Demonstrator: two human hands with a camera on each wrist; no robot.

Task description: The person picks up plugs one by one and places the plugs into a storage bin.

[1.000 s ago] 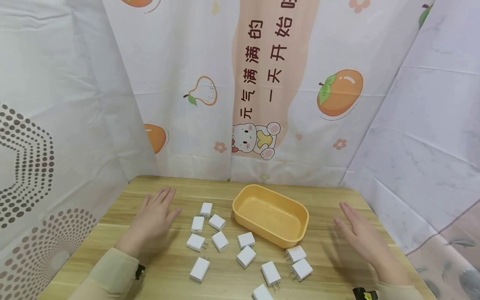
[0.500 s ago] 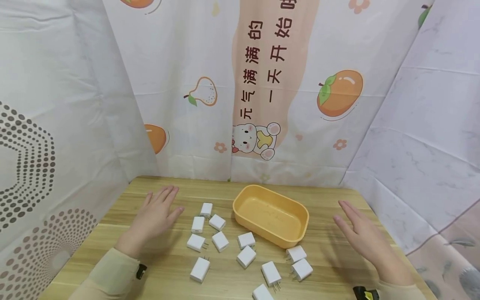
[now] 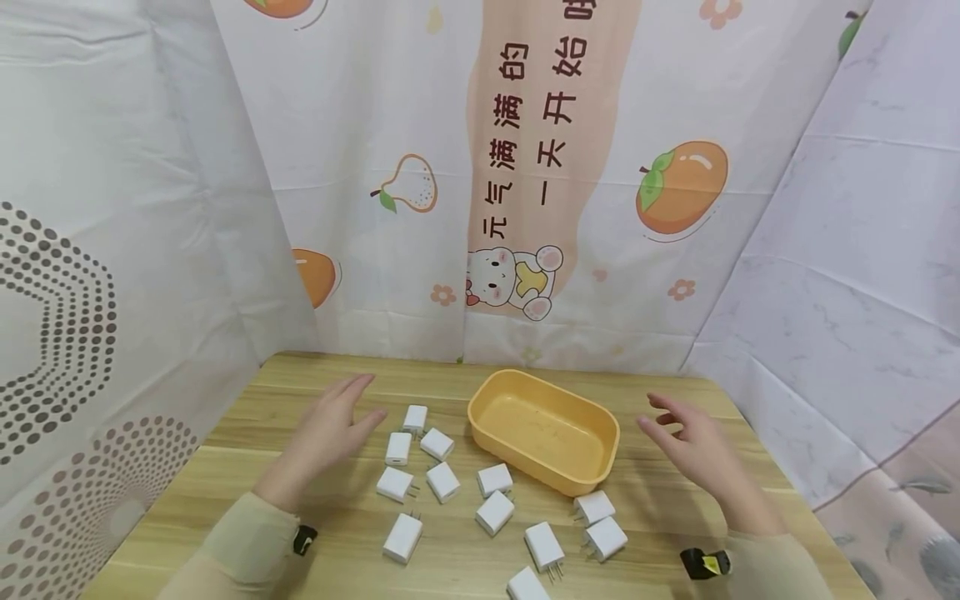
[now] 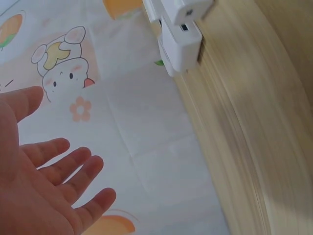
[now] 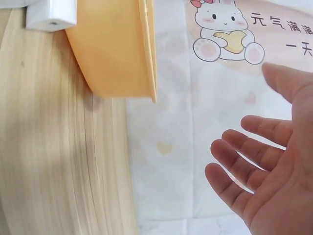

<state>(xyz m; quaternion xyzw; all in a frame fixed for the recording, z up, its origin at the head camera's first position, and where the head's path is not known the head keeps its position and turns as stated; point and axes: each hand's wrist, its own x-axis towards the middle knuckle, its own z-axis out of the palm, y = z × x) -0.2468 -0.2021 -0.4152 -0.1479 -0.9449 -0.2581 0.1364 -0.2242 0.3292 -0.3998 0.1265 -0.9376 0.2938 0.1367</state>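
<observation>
My left hand (image 3: 326, 435) hovers over the left side of the table, fingers spread and relaxed, holding nothing. Just right of it lie several white plug-in chargers (image 3: 397, 448), some with metal prongs showing. My right hand (image 3: 693, 446) is over the right side, thumb apart from loosely bent fingers, nothing in it. Between the hands a yellow plastic basin (image 3: 542, 483) stands at an angle with nothing inside. Two chargers (image 3: 605, 538) lie close together by its near right corner. In the left wrist view, white chargers (image 4: 182, 46) show beyond the fingers; in the right wrist view, the basin's side (image 5: 115, 54) does.
The wooden table (image 3: 465, 575) is bordered by a printed curtain (image 3: 390, 275) behind and pale cloth (image 3: 862, 292) at the sides. Another charger (image 3: 527, 585) is cut off by the bottom edge of the head view. Dark wrist straps (image 3: 705, 564) sit at the sleeves.
Both hands have moved inward, the left one to the right toward the chargers, the right one to the left toward the basin. The right fingers are more bent. Chargers and basin stay put.
</observation>
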